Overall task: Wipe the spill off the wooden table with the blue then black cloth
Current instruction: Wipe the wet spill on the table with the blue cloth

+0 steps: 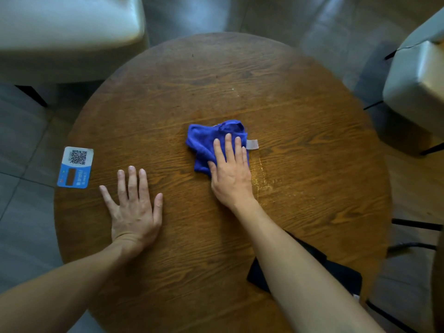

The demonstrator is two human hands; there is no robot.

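A crumpled blue cloth with a grey tag lies near the middle of the round wooden table. My right hand presses flat on the cloth's near right part, fingers extended. A wet, shiny streak shows on the wood just right of that hand. My left hand rests flat on the bare table to the left, fingers spread, holding nothing. A black cloth lies at the table's near right, partly hidden under my right forearm.
A blue and white QR code card sits at the table's left edge. Pale upholstered chairs stand at the far left and at the right. Grey tiled floor surrounds the table.
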